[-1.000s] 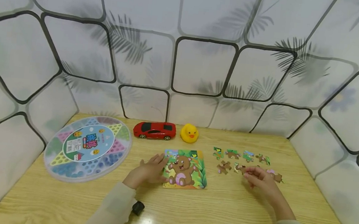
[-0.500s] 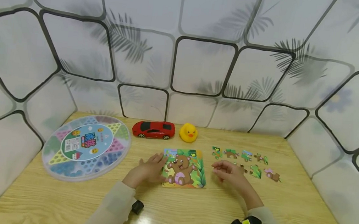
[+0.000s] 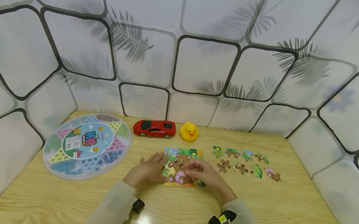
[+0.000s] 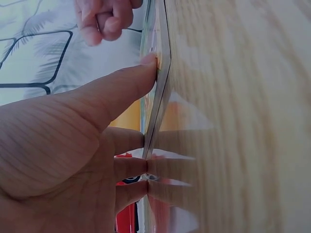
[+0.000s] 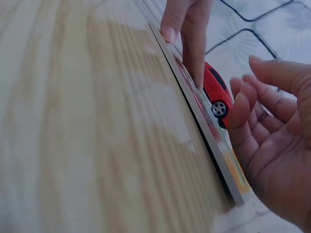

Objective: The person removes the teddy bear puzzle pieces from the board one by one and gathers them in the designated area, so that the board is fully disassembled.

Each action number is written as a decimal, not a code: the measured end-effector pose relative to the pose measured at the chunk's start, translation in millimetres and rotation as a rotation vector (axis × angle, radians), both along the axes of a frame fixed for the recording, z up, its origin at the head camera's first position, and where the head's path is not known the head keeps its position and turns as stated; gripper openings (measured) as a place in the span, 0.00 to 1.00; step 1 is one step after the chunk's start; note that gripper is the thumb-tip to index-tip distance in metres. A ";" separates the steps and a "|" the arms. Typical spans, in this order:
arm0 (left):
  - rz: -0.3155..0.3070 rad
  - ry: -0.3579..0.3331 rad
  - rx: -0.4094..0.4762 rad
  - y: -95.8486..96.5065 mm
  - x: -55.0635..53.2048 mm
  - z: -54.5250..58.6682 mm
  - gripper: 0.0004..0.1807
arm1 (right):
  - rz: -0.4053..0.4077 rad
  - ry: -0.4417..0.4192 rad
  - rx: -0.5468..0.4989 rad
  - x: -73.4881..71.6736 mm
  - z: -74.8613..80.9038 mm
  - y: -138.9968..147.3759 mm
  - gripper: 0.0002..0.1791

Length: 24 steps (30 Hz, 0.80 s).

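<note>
A square puzzle board (image 3: 171,179) with a brown bear picture lies on the table. My left hand (image 3: 150,169) rests at its left side. In the left wrist view the thumb (image 4: 131,82) of that hand presses the board's edge, while its other fingers are straight and reach down beside it. My right hand (image 3: 204,174) hovers over the board's right part, partly hiding the bear. Its fingers are loosely bent with nothing between them, and the right wrist view shows the thumb (image 5: 274,73) apart from them. Several loose puzzle pieces (image 3: 240,168) lie in two rows to the right.
A red toy car (image 3: 154,128) and a yellow rubber duck (image 3: 189,132) stand behind the board. On the left lies a round, flat game box (image 3: 86,146) with a star pattern. A patterned fabric wall (image 3: 202,67) closes off the table's back and sides.
My right hand has moved left from the loose pieces to above the board, uncovering the pieces it hid. My left hand has stayed at the board's left side.
</note>
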<state>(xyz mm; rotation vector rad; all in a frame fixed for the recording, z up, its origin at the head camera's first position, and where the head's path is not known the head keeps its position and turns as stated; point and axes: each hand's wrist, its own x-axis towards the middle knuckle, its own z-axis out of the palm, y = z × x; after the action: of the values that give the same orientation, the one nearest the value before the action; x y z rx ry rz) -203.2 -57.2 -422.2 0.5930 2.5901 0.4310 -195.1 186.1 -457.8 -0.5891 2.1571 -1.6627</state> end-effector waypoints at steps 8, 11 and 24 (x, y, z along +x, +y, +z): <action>0.000 0.001 0.014 -2.8 1.7 0.9 0.47 | -0.042 -0.090 0.061 -2.8 -2.6 -26.1 0.16; -0.005 0.006 0.015 -2.9 1.0 -0.1 0.47 | -0.048 -0.095 0.073 -2.8 -2.9 -29.7 0.16; -0.017 0.003 -0.014 -1.0 -1.8 -5.8 0.49 | -0.035 -0.034 0.209 -2.6 -5.7 -30.2 0.15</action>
<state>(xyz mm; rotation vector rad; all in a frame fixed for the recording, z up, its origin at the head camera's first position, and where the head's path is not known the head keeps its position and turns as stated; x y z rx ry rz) -204.9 -58.1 -428.0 0.6104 2.5875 0.4062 -197.7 155.9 -463.5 -0.4615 2.2904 -1.4290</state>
